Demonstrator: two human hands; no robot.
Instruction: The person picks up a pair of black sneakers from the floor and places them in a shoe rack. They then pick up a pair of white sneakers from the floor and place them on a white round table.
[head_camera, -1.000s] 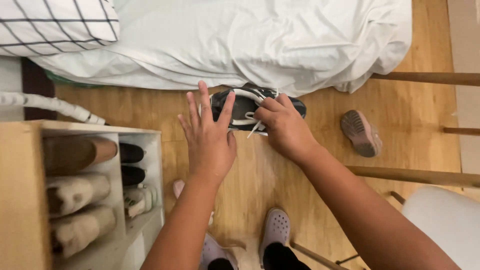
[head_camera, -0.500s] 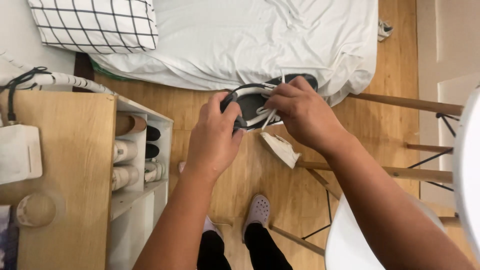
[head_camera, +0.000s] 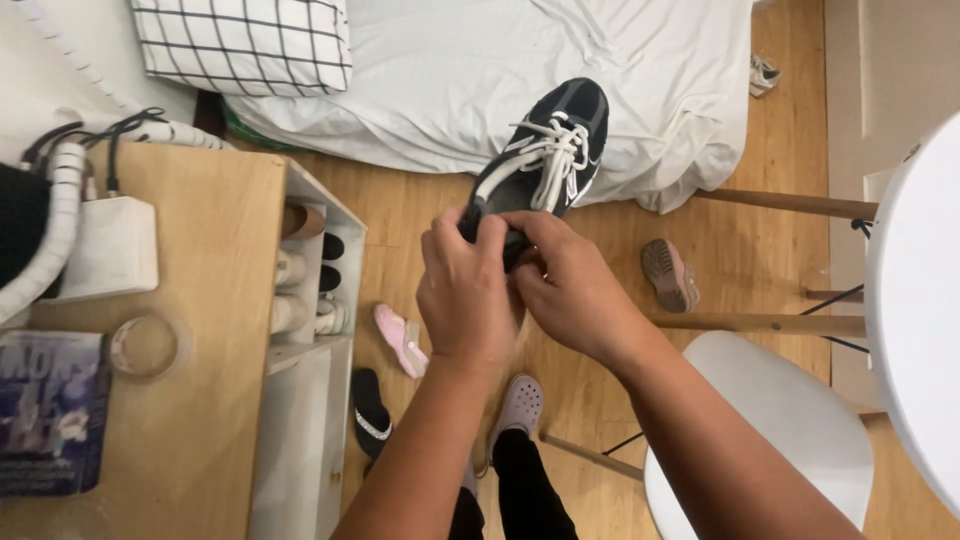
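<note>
A black sneaker (head_camera: 548, 153) with white laces is held up in front of me, toe pointing away toward the bed. My left hand (head_camera: 466, 290) grips its heel from the left side. Beside it, my right hand (head_camera: 572, 290) clasps the heel from the right, fingers curled around the back of the shoe. The heel itself is hidden under both hands.
A wooden shoe shelf (head_camera: 300, 300) with pairs inside stands at left under a wooden top (head_camera: 215, 330). On the floor lie a pink slipper (head_camera: 401, 340), a black sandal (head_camera: 371, 412) and a brown shoe (head_camera: 669, 274). White bed (head_camera: 480, 70) ahead, white chair (head_camera: 770, 420) at right.
The sneaker has been lifted and turned so its laced top faces me, toe away. Both hands have shifted to the heel. The view has moved left and back.
</note>
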